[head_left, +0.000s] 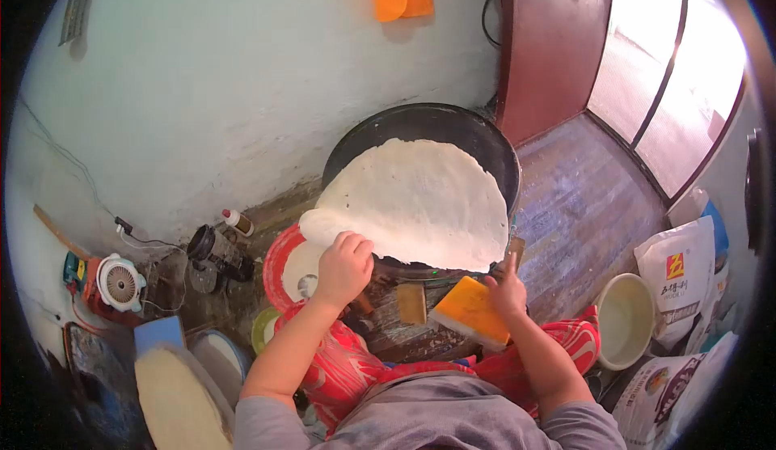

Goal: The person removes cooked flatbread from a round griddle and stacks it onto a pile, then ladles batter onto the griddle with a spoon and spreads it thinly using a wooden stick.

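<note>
A large, thin, pale flatbread [420,199] covers much of a round black griddle [343,151]. Its near left edge is folded over or lifted. My left hand [347,268] is closed at that edge, the fingertips pinching the flatbread. My right hand [508,290] is by the griddle's near right rim, its fingers curled around a small wooden-looking tool [516,248] whose full shape is hidden. Just beside and below that hand is a flat orange-yellow piece [469,311] with a pale edge. Whether the hand touches it, I cannot tell.
A red-rimmed basin [279,268] with pale contents stands left of the griddle. More pale flatbreads [178,401] lie at lower left. A blower [121,283], a dark jug-like appliance [212,244] and a bottle [238,222] are farther left. A bucket [624,321] and sacks [675,280] stand right.
</note>
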A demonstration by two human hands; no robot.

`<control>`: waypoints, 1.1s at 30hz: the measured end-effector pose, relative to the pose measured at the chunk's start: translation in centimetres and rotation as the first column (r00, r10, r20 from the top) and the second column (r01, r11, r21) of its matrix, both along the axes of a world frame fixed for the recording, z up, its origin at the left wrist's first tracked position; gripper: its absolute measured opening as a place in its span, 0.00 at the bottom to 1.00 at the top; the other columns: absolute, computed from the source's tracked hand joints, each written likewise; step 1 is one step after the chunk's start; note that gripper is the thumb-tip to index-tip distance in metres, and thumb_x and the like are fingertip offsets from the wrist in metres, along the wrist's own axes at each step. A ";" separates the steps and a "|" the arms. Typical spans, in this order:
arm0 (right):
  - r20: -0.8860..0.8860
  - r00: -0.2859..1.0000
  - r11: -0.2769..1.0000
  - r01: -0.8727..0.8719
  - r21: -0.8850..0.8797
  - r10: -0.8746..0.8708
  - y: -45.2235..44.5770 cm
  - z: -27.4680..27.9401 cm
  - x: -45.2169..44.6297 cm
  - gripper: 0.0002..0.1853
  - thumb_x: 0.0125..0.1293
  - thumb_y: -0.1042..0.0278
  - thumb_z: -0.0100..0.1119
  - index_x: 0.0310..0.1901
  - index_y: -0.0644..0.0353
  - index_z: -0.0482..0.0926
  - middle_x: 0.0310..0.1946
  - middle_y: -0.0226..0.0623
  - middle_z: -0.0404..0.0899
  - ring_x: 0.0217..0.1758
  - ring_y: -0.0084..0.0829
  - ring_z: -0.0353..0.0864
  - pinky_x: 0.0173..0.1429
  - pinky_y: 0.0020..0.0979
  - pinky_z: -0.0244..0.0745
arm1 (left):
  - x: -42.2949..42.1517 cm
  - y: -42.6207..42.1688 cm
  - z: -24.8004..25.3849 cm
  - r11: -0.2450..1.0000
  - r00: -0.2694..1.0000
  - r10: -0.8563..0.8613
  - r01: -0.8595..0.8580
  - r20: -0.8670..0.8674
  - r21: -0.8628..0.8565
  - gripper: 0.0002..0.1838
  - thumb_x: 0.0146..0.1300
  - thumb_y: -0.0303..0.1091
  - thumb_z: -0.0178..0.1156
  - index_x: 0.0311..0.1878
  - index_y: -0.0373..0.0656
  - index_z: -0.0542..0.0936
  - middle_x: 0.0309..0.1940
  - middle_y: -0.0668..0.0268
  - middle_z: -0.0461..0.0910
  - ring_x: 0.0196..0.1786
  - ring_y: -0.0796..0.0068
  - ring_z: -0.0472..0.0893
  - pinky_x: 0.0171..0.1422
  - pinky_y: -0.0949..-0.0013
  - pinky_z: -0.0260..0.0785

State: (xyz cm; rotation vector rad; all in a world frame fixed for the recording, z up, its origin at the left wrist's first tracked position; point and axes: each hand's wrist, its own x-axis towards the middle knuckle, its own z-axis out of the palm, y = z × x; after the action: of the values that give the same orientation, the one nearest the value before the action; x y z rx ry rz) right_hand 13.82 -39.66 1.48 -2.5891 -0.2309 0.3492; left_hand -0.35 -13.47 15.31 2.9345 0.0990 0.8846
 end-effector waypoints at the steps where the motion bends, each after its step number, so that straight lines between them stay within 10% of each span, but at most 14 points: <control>1: 0.068 0.998 0.986 0.000 0.169 -0.011 -0.7 -0.8 0.3 0.37 0.54 0.64 0.57 0.65 0.51 0.50 0.41 0.53 0.75 0.41 0.48 0.77 0.39 0.44 0.71 | -0.6 0.0 0.7 1.000 1.000 -0.004 0.004 0.006 -0.012 0.09 0.41 0.25 0.59 0.30 0.42 0.74 0.30 0.65 0.72 0.41 0.65 0.74 0.40 0.65 0.70; 6: 0.451 0.887 0.896 -0.278 0.345 0.101 -1.1 1.8 0.5 0.28 0.47 0.79 0.53 0.54 0.50 0.70 0.52 0.43 0.72 0.52 0.37 0.75 0.48 0.30 0.73 | -3.6 1.0 3.7 0.994 0.998 -0.020 0.027 0.066 -0.109 0.08 0.45 0.25 0.58 0.32 0.40 0.74 0.31 0.62 0.74 0.39 0.61 0.74 0.41 0.63 0.69; 10: 0.298 0.914 0.807 -0.388 0.445 0.275 -1.0 3.8 1.2 0.12 0.51 0.82 0.49 0.37 0.61 0.78 0.38 0.41 0.80 0.41 0.26 0.78 0.43 0.24 0.71 | -6.1 3.8 5.8 0.977 0.994 0.017 0.006 0.107 -0.212 0.07 0.50 0.24 0.55 0.34 0.38 0.75 0.33 0.57 0.76 0.34 0.60 0.77 0.39 0.66 0.70; 14: 0.382 0.879 0.775 -0.447 0.446 0.286 4.0 11.1 0.5 0.05 0.57 0.69 0.55 0.33 0.61 0.75 0.18 0.36 0.70 0.18 0.27 0.68 0.26 0.27 0.65 | -8.0 10.0 6.5 0.870 0.977 0.193 -0.126 0.095 -0.477 0.07 0.55 0.29 0.54 0.36 0.38 0.75 0.27 0.59 0.76 0.28 0.70 0.75 0.35 0.70 0.67; 23: 0.697 0.543 0.459 -0.824 0.333 0.469 24.1 27.5 -10.6 0.10 0.58 0.63 0.53 0.37 0.58 0.75 0.28 0.45 0.77 0.29 0.42 0.77 0.35 0.34 0.71 | -28.5 23.1 14.2 0.734 0.640 0.630 -0.304 0.441 -0.607 0.08 0.60 0.31 0.51 0.35 0.38 0.77 0.28 0.71 0.77 0.34 0.84 0.73 0.42 0.77 0.65; 28: 0.738 0.338 0.038 -0.920 0.391 0.585 31.9 29.0 -25.0 0.07 0.57 0.64 0.54 0.37 0.53 0.76 0.27 0.40 0.78 0.26 0.43 0.76 0.32 0.37 0.71 | -48.4 13.9 19.9 0.739 0.373 0.664 -0.463 0.649 -0.490 0.11 0.60 0.26 0.48 0.43 0.35 0.76 0.40 0.65 0.77 0.44 0.79 0.74 0.51 0.75 0.64; 33: 0.806 0.072 -0.430 -0.816 0.386 0.587 35.3 22.7 -37.5 0.12 0.54 0.70 0.54 0.42 0.54 0.76 0.44 0.41 0.76 0.44 0.41 0.76 0.46 0.35 0.73 | -62.0 1.2 12.8 0.382 0.170 0.738 -0.903 0.653 -0.197 0.18 0.48 0.17 0.45 0.44 0.35 0.76 0.49 0.55 0.73 0.56 0.62 0.70 0.62 0.64 0.57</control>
State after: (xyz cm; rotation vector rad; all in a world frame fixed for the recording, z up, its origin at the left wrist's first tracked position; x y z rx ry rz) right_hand -23.67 -4.35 24.20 -0.7732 -1.8649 0.2143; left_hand -62.35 -12.24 28.15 2.2602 1.8397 2.1253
